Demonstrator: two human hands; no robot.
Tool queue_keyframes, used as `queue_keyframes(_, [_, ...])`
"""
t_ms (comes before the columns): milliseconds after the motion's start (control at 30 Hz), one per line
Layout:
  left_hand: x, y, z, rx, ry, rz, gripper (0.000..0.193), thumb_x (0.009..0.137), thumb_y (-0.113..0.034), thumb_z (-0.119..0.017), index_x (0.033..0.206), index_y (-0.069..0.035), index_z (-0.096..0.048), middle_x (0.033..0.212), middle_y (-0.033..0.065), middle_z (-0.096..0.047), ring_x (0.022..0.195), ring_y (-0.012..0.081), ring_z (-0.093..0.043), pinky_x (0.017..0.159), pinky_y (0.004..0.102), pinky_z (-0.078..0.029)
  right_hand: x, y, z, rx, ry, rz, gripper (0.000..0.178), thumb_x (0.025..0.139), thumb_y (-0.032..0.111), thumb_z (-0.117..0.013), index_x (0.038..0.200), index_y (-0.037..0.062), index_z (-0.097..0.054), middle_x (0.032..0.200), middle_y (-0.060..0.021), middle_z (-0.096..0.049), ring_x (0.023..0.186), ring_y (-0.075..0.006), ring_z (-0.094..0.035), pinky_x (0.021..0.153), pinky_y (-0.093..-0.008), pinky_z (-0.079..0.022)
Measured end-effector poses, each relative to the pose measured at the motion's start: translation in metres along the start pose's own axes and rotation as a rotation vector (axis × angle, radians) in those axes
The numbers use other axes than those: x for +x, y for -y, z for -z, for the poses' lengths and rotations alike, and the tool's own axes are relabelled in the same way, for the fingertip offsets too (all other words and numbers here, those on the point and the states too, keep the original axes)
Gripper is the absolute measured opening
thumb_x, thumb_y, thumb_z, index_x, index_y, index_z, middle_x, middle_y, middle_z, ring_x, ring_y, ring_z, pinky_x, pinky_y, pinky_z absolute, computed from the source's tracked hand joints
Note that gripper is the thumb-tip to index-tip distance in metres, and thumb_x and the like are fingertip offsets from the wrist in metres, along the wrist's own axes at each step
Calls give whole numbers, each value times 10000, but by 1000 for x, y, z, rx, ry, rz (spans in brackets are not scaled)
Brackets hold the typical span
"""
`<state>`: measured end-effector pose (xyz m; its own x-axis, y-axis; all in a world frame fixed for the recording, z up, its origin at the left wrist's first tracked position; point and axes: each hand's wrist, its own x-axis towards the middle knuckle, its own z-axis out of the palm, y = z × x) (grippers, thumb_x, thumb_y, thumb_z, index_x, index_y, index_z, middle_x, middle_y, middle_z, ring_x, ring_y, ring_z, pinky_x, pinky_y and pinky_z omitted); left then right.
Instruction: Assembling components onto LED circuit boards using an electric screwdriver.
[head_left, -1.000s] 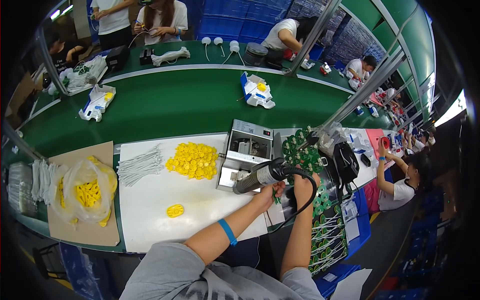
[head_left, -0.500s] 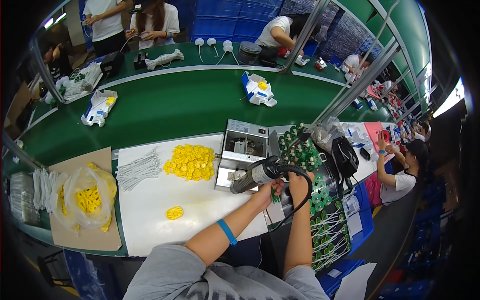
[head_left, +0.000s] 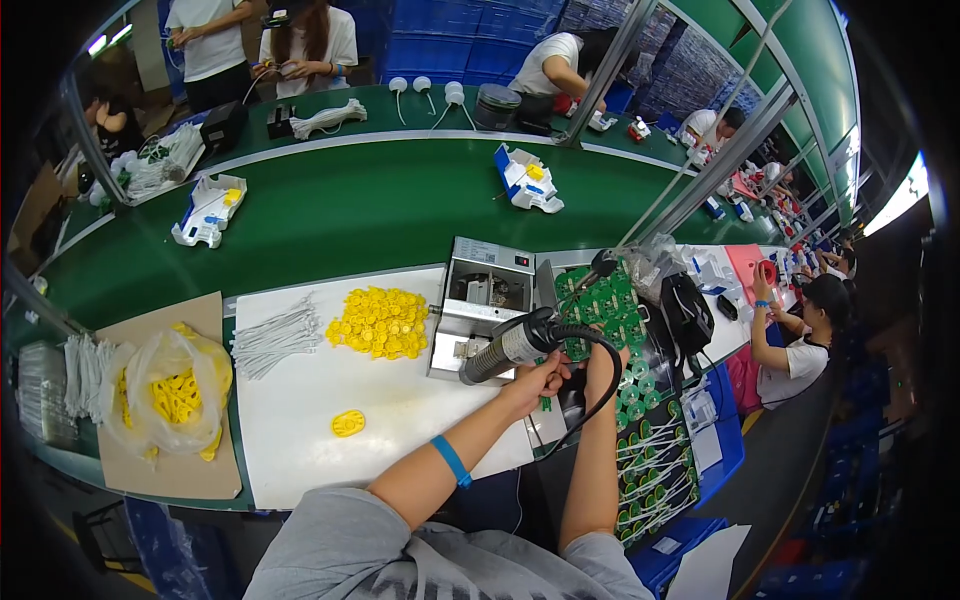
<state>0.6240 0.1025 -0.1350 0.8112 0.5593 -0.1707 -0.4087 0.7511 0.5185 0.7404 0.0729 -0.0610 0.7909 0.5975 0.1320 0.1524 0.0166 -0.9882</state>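
Small green pieces (head_left: 546,404) sit just right of the lower centre of the frame, poking out below the left hand (head_left: 535,384), whose fingers are bunched together and clamped on them. The right hand (head_left: 607,362), a little farther right, is partly hidden behind a looping black cable (head_left: 619,378); whether its fingers are apart or together cannot be told. A blue band (head_left: 452,462) circles the left forearm.

The cable runs from a grey ribbed tube (head_left: 486,362), tilted in front of an open-topped metal machine (head_left: 495,254) at the centre. Above the right hand lie green circuit boards (head_left: 602,300); below them are round green boards (head_left: 634,390), then rows of boards with white wires (head_left: 655,470) at lower right.

Left of the machine, a white sheet (head_left: 295,440) bears a heap of yellow pieces (head_left: 378,322), thin white strips (head_left: 275,338) and one separate yellow part (head_left: 348,423). At far left, a clear bag of yellow pieces (head_left: 180,390) rests on cardboard (head_left: 170,478).

Across the upper half, a green belt (head_left: 360,205) carries two white-and-blue casings, one left (head_left: 208,212), one near centre (head_left: 528,178). Other people work along the top and right edges.
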Motion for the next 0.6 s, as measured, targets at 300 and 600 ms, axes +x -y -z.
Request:
queue_keyframes(300, [-1, 4, -8, -16, -54, 7, 314, 1051, -335, -481, 1061, -40, -586, 885, 17, -547, 608, 62, -433, 492, 208, -312, -50, 15, 40, -345, 62, 95, 135, 884, 95, -686, 929, -33, -684, 787, -41, -681, 700, -131, -600, 671, -301, -486])
queue_keyframes(600, [5, 3, -11, -1, 105, -12, 160, 965, -185, -658, 1010, -88, -539, 734, -44, -474, 533, 28, -368, 468, 202, -262, -90, 19, 65, 234, 5, -186, 250, 976, 224, -625, 1116, 19, -595, 909, -43, -642, 610, -120, -598, 475, -256, -482])
